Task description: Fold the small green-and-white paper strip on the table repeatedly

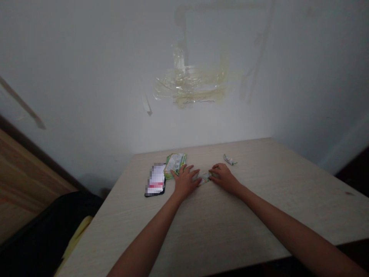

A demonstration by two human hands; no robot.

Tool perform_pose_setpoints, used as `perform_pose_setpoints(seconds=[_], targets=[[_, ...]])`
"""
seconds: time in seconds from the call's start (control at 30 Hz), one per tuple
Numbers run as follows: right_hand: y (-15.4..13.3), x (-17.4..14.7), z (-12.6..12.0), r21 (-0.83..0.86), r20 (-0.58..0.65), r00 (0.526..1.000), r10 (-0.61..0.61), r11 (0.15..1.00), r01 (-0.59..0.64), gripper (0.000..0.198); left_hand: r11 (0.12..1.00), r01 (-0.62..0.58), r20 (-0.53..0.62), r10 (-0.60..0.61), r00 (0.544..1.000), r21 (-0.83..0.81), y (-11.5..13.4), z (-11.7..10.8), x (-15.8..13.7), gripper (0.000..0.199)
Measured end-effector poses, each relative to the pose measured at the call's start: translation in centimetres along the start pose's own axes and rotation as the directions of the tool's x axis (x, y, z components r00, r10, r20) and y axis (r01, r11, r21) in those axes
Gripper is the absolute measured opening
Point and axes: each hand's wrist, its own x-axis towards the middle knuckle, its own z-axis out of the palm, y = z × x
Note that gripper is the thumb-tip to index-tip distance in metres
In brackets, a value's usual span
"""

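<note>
A small, flat green-and-white plastic wrapper (pixel 204 178) lies on the table between my two hands. My left hand (pixel 185 181) is open, its fingers spread, with the thumb at the wrapper's left end. One of its fingers reaches over the edge of a larger green-and-white packet (pixel 174 163). My right hand (pixel 226 180) has bent fingers drawn together on the wrapper's right end. Beyond the right hand sits a crumpled green-and-white scrap (pixel 230 159).
Left of the packet lies a dark-edged phone (pixel 156 180) with its screen blurred out. The pale wooden table (pixel 213 227) meets a wall (pixel 115 96) with torn clear tape (pixel 184 84) on it. Dark and yellow cloth (pixel 76 234) hangs beyond the table's left edge.
</note>
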Motion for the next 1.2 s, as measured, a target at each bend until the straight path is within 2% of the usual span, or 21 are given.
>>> perform_pose_setpoints(seconds=[0.17, 0.33, 0.47, 0.6, 0.7, 0.8, 1.2], targets=[[0.4, -0.1, 0.1, 0.066, -0.027, 0.999, 0.028, 0.997, -0.026, 0.026, 0.999, -0.051, -0.02, 0.05, 0.999, -0.019, 0.2, -0.3, -0.1, 0.044], [0.3, 0.0, -0.1, 0.133, -0.023, 0.999, 0.038, 0.991, -0.034, 0.01, 0.994, -0.083, -0.048, 0.08, 0.996, -0.066, 0.2, -0.5, -0.2, 0.043], [0.4, 0.1, -0.2, 0.228, -0.026, 0.996, 0.089, 0.97, -0.08, 0.007, 0.994, -0.077, -0.061, 0.072, 0.996, -0.08, 0.2, -0.3, -0.1, 0.046], [0.9, 0.1, 0.0, 0.286, -0.034, 0.988, 0.153, 0.948, -0.137, 0.007, 0.992, -0.059, -0.121, 0.046, 0.992, -0.107, 0.1, -0.1, 0.0, 0.029], [1.2, 0.1, 0.1, 0.296, -0.044, 0.987, 0.155, 0.946, -0.135, 0.007, 0.991, -0.042, -0.136, 0.025, 0.99, -0.123, 0.0, -0.1, 0.0, 0.014], [1.4, 0.1, 0.2, 0.283, -0.071, 0.985, 0.157, 0.95, -0.131, 0.009, 0.989, -0.029, -0.14, 0.008, 0.99, -0.146, 0.1, -0.2, 0.0, 0.009], [1.1, 0.1, -0.1, 0.255, -0.157, 0.979, 0.131, 0.963, -0.088, 0.012, 0.978, -0.005, -0.175, -0.033, 0.984, -0.21, -0.1, -0.1, 0.2, 0.013]])
